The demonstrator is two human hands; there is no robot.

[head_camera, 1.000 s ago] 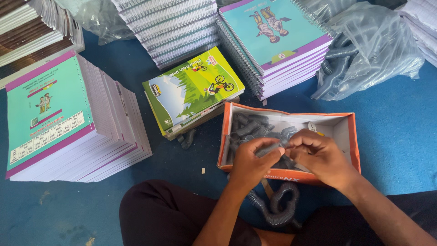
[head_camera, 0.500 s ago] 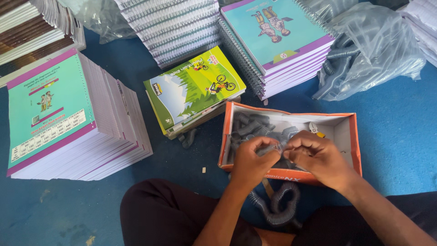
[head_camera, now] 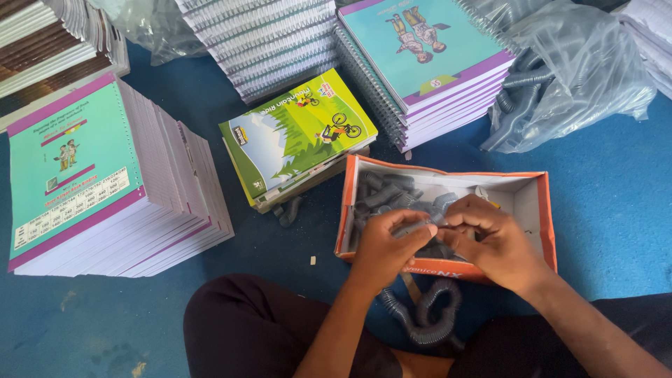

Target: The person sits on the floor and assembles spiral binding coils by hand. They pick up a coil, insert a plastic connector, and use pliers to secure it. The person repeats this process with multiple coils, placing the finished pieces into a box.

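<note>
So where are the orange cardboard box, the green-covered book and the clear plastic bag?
Orange cardboard box [head_camera: 548, 224], head view, right wall.
Green-covered book [head_camera: 297, 136], head view, cover's middle.
Clear plastic bag [head_camera: 588, 77], head view, crumpled middle.

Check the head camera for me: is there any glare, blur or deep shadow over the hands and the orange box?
Head view: even, soft daylight and no hard shadows. The left hand and right hand are sharp enough, with slight softness at the fingertips on the grey spiral coil. The orange box is clearly lit. Mild sheen shows on the plastic bag at upper right.
</note>
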